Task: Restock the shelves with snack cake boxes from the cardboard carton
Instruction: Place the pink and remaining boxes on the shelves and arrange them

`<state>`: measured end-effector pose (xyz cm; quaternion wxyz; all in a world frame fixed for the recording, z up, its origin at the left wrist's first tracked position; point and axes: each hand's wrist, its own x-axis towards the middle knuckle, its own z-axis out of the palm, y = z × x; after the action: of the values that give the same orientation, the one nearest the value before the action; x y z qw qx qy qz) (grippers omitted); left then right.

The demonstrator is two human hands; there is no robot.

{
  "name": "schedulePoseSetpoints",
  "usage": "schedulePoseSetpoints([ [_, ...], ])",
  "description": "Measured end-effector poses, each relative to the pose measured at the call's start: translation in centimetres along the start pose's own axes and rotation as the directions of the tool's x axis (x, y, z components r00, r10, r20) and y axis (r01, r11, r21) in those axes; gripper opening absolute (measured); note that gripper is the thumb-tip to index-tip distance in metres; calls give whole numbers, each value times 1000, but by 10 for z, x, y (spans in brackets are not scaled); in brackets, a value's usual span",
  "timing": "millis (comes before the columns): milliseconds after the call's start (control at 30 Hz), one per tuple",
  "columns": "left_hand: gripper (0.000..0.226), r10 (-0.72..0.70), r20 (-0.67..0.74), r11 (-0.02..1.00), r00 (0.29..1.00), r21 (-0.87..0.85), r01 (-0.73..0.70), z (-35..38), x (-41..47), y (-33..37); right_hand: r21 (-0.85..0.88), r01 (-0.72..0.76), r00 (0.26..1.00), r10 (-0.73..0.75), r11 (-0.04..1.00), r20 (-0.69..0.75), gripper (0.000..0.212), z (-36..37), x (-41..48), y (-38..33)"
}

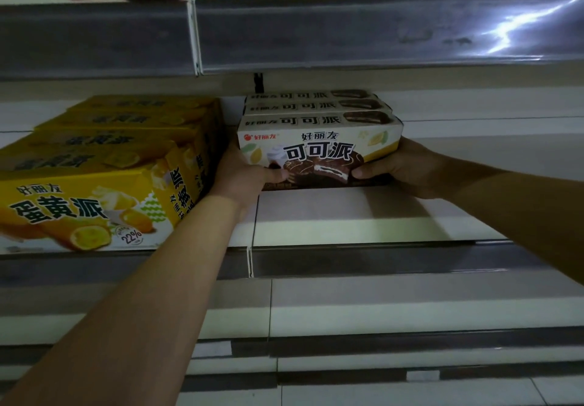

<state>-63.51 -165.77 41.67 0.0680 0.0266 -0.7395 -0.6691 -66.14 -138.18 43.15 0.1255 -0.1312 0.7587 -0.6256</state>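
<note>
A white and brown cocoa pie box (319, 149) stands on the middle shelf (363, 216), front face toward me. My left hand (243, 175) grips its lower left corner, thumb on the front. My right hand (398, 165) grips its lower right corner. Two more cocoa pie boxes (316, 102) stand in a row right behind it, reaching toward the back of the shelf. The cardboard carton is out of view.
Several yellow egg yolk pie boxes (94, 165) fill the shelf's left part, close beside my left wrist. The upper shelf's price rail (347, 29) hangs low over the boxes. Bare shelf lies to the right (474, 127). Lower shelves (379, 311) show below.
</note>
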Motion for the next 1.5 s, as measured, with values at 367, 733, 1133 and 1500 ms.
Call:
schedulePoseSetpoints([
  [367, 77, -11, 8, 998, 1000, -59, 12, 1, -12, 9, 87, -62, 996, 56, 994, 67, 63, 3, -11, -17],
  [733, 85, -20, 13, 981, 1000, 192, 18, -25, -137, 47, -117, -109, 929, 59, 987, -364, 133, 29, -84, -37],
  [1133, 85, 169, -264, 927, 950, 371, -62, -153, -206, 66, -489, 157, 977, -207, 858, -49, 131, 178, -136, -84],
  [1500, 158, 104, -297, 867, 949, 495, 59, -262, -155, 38, -359, 51, 998, -64, 932, -23, 103, 277, -86, -99],
])
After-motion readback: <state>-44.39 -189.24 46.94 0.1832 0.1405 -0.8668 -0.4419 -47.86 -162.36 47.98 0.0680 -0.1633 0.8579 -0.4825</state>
